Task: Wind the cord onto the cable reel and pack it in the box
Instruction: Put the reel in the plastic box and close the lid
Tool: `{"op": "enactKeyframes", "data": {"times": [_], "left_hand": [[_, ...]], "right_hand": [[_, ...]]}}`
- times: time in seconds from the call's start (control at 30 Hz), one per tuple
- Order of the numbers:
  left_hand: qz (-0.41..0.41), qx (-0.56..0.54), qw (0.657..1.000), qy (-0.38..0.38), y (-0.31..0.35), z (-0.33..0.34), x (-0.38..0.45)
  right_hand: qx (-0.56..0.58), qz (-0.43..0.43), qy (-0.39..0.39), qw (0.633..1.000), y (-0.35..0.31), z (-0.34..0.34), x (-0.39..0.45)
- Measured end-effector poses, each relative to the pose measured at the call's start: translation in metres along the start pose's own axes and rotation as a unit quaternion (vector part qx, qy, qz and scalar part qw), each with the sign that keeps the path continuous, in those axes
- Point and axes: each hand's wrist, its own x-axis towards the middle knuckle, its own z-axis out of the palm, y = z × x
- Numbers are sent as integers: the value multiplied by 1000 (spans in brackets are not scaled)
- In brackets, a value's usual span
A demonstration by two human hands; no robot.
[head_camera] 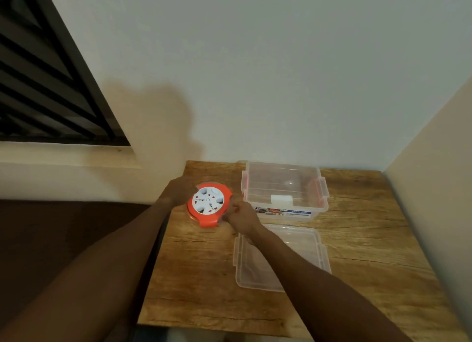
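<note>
A round orange cable reel (207, 219) with a white socket face lies flat on the wooden table (199, 277), near its back left corner. My left hand (178, 191) grips the reel's left edge. My right hand (241, 217) pinches at the reel's right rim; whether cord is between the fingers is too small to tell. No loose cord shows on the table. A clear plastic box (283, 188) stands open to the right of the reel, with a small white block inside.
The box's clear lid (301, 260) lies flat in front of the box, under my right forearm. Walls close the table at the back and the right. A barred window sits at the upper left, and dark floor lies left of the table.
</note>
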Motion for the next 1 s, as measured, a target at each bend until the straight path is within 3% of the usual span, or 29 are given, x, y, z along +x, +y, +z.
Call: {"op": "enactKeyframes", "data": {"times": [0.2,0.3,0.37,0.47,0.6,0.73,0.87,1.0], "left_hand": [[13,62,993,-101,-22,9,27],[3,158,985,-68,-33,23,36],[-13,163,985,-58,-32,25,35],[-41,32,995,-83,-36,19,31],[-99,-161,980,-67,-56,9,13],[-87,-254,963,-15,-60,-9,-2],[-65,-331,941,26,-22,-23,-7],[-15,-360,931,53,41,-25,-3]], "right_hand": [[106,122,-5,987,7,22,42],[130,162,16,978,10,30,51],[163,184,18,969,6,29,51],[174,196,2,965,2,34,49],[19,146,-16,989,6,56,56],[-30,56,14,998,-27,52,45],[-106,-55,37,992,-57,13,35],[-133,-75,106,983,-72,-50,19]]}}
